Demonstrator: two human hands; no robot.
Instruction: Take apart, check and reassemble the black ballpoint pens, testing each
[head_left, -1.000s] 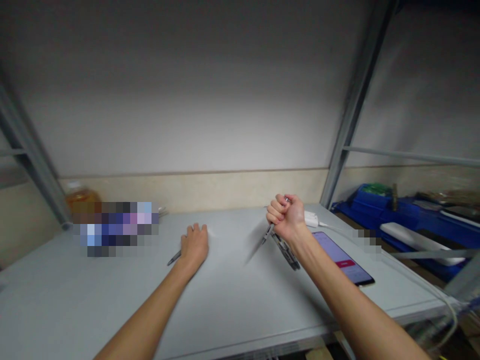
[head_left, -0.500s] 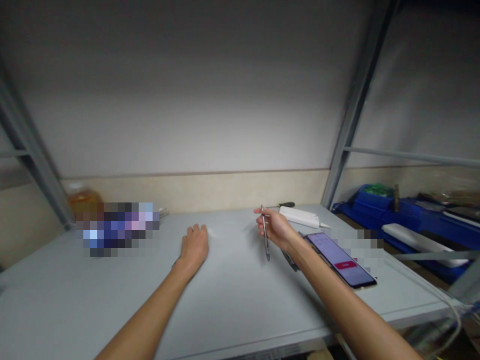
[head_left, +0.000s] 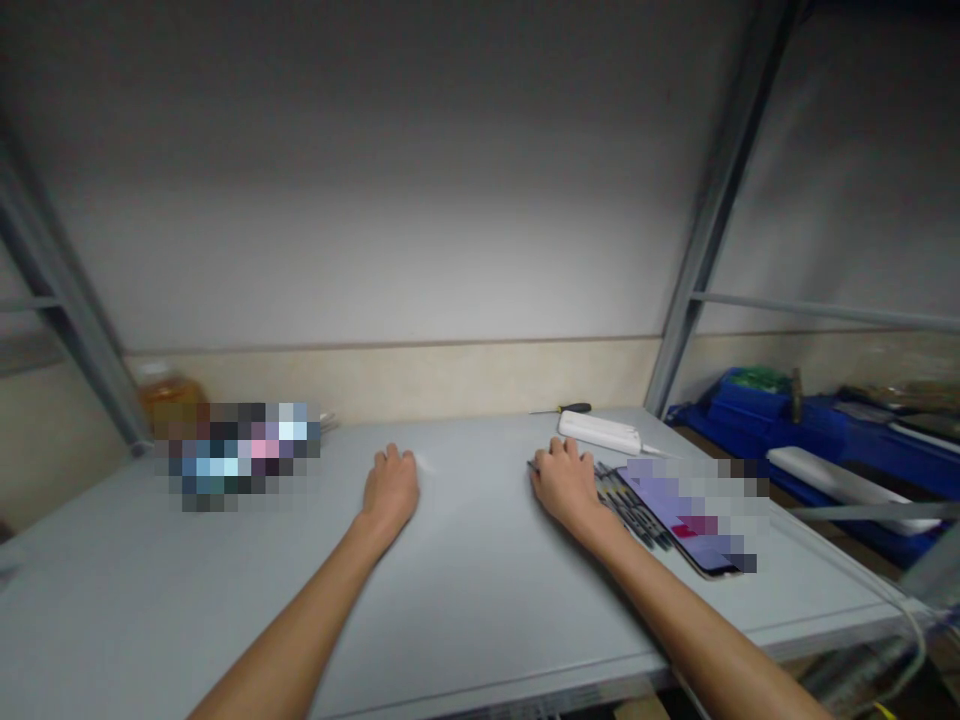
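The right hand [head_left: 566, 485] is resting low on the grey table [head_left: 465, 610] now, palm down, whereas half a second ago it was holding a pen upright in the air; the left hand [head_left: 391, 487] is keeping its place, lying at nine o'clock from the right with a bare stretch between them; the pen that was poking out beside the left hand a second ago is no longer showing there.

Taking twelve o'clock as towards the wall [head_left: 420, 385], I'm seeing a thin dark tip, apparently of a pen [head_left: 532, 466], sticking out at about ten o'clock from the right hand, just beside the fingers; the hand is hiding the rest; those fingers are pointing to twelve, slightly spread at the tips, and I can't tell whether they are pinching anything underneath; the left fingers are curling down close together, and what they are pressing on, if anything, is hidden from me.

A row of dark pens [head_left: 637, 515] is lying at four o'clock from the right hand, partly behind the wrist; a phone [head_left: 660, 500] is lying alongside, farther out; a white power strip [head_left: 600, 433] is sitting at one o'clock, and a screwdriver [head_left: 575, 408] is lying beyond it, nearer the wall.
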